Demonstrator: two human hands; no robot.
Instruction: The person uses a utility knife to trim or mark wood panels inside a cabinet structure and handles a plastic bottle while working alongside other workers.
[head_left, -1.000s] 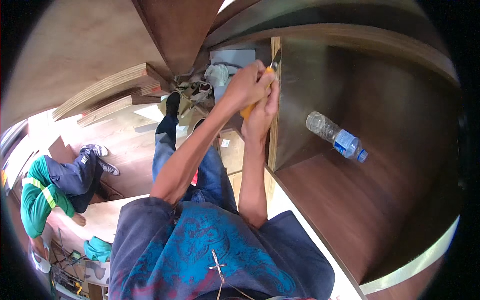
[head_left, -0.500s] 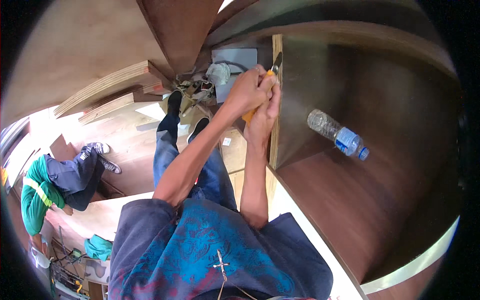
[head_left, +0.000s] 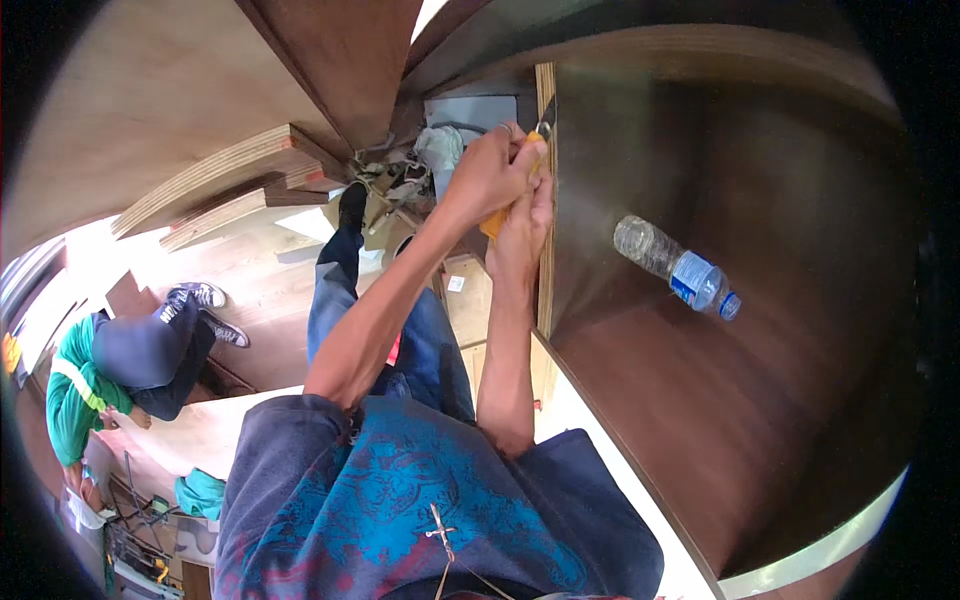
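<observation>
left hand (head_left: 488,178) and right hand (head_left: 518,240): fingers of both wrapped around a yellow-handled cutter (head_left: 536,143). cutter is at the raw edge of an upright wooden panel (head_left: 545,290), dark blade pointing away from wearer; contact unclear. clear plastic bottle (head_left: 672,265) lies in brown compartment (head_left: 650,410), right of hands.
</observation>
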